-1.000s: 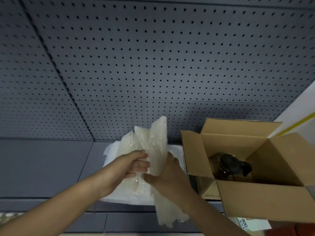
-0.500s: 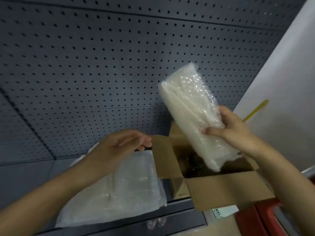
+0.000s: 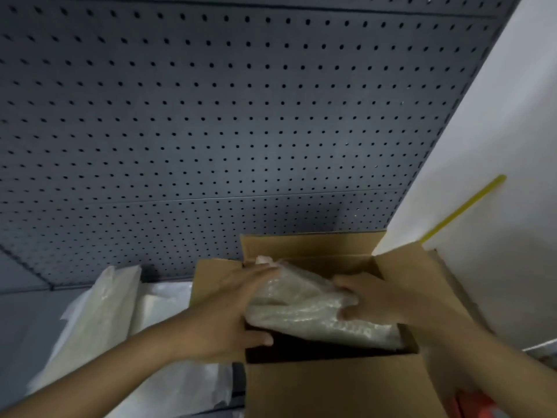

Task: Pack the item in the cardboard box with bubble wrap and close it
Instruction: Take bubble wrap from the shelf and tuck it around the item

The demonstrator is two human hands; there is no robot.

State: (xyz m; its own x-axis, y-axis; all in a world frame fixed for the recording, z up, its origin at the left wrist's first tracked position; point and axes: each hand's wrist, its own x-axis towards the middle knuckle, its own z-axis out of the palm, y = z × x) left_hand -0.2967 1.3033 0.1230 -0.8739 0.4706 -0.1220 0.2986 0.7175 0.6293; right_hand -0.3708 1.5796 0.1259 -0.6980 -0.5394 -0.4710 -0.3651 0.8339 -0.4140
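While the near wall of the cardboard box (image 3: 331,387) stands closest to the camera, its four flaps are open. Left hand (image 3: 229,312) lies flat over the left rim, fingers spread against the bubble wrap (image 3: 310,309), thumb hooked inside. Right hand (image 3: 388,300) presses the bundle's right end, fingers curled on it. The bundle's long axis runs left to right, between both hands, tilted and only partly sunk. The item is hidden beneath it. Judgement: pressing down comes next. Spare wrap (image 3: 99,315) lies beside the box, against the pegboard (image 3: 211,116).
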